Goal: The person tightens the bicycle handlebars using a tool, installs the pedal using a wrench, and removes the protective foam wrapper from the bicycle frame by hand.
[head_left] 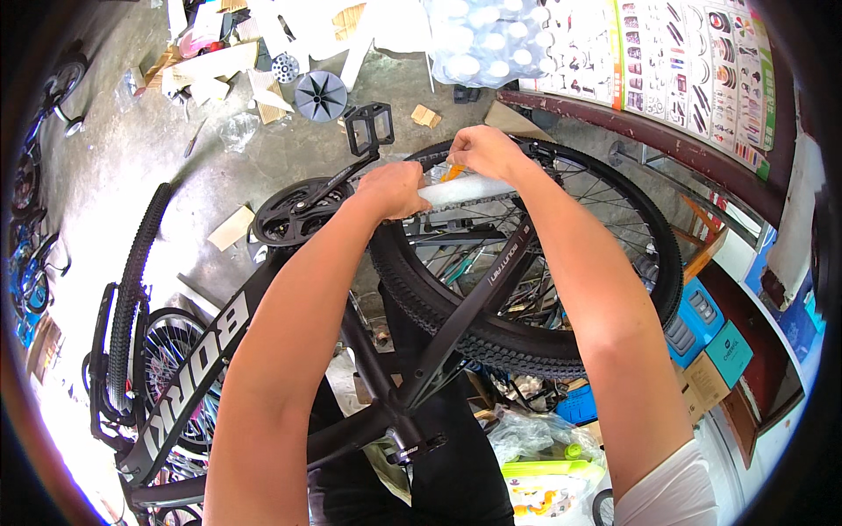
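Observation:
A black bicycle frame (206, 351) lies upturned before me, with its rear wheel (653, 206) at the right and its crankset (294, 210) at the left. White foam wrap (474, 190) covers the frame tube beside the chain. My left hand (393, 190) is closed around the left end of this wrap. Just right of it, above the wheel, the fingers of my right hand (488, 152) are pinched together at a small orange strip (453, 173). Its exact kind is not clear, and part of it is hidden by the fingers.
A black pedal (368, 129) sticks up left of my hands. Cardboard scraps and a grey plastic disc (321, 95) lie on the floor. Plastic-wrapped bottles (491, 44) stand at the back, beside a parts poster (693, 79). A blue case (693, 320) is at right.

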{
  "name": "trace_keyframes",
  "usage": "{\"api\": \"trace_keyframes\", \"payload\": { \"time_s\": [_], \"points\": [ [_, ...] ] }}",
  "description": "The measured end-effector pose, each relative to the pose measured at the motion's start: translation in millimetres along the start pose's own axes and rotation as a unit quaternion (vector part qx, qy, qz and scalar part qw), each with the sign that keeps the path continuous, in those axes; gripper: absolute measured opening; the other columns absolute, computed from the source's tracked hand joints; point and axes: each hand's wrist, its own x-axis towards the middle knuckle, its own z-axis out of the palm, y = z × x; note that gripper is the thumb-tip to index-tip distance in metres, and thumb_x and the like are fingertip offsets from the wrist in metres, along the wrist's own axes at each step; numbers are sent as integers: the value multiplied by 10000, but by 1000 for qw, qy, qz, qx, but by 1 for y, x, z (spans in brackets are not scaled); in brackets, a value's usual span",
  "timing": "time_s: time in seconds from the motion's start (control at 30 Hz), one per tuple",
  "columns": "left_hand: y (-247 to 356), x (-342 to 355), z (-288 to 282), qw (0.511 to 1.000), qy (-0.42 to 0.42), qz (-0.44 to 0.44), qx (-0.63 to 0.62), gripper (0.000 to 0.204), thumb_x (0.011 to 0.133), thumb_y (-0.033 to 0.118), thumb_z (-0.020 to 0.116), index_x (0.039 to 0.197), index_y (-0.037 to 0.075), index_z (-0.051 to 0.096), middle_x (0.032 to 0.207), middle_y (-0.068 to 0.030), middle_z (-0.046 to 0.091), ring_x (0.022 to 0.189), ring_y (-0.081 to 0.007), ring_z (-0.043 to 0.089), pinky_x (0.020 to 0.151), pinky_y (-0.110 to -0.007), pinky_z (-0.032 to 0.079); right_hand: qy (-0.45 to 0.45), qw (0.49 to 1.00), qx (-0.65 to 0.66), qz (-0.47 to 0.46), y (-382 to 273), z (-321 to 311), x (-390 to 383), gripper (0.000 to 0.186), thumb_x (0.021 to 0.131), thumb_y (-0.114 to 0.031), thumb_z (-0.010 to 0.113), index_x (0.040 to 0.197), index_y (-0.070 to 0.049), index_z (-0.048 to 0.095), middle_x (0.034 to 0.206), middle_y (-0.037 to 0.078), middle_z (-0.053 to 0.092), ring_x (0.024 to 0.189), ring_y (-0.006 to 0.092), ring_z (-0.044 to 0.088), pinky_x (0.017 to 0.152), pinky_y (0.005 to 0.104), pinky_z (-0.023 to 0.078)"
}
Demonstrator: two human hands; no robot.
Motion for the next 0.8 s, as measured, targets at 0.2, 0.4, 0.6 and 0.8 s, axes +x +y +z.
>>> {"api": "trace_keyframes", "payload": {
  "time_s": [0.2,0.4,0.6,0.8],
  "points": [
    [-15,12,1,997,-15,59,-44,467,793,302,827,1146,30,688,1065,-153,736,1003,-304,699,863,-412,539,0,992,-61,110,-8,3,6,249,859,-302,750,1079,-193,788,1131,76,755,1091,287,696,928,431,538],
    [-16,32,7,985,43,42,-160,471,897,206,721,1329,38,637,1108,-146,730,1032,-291,691,915,-395,530,-34,985,-79,148,-9,-3,16,359,818,-346,788,1151,-211,784,1234,82,730,1151,303,679,966,432,531],
    [-1,33,7,991,34,40,-127,296,886,229,693,1131,69,740,1016,-140,754,1014,-294,706,904,-402,535,-50,979,-87,180,5,-2,21,420,832,-318,767,1207,-130,754,1272,121,713,1202,334,659,993,445,521],
    [8,15,-7,994,66,58,-60,195,887,198,662,988,47,735,961,-156,743,953,-354,687,846,-450,530,-67,972,-122,188,3,-6,15,435,837,-282,742,1219,-73,739,1293,129,704,1210,330,659,989,438,523]
  ]
}}
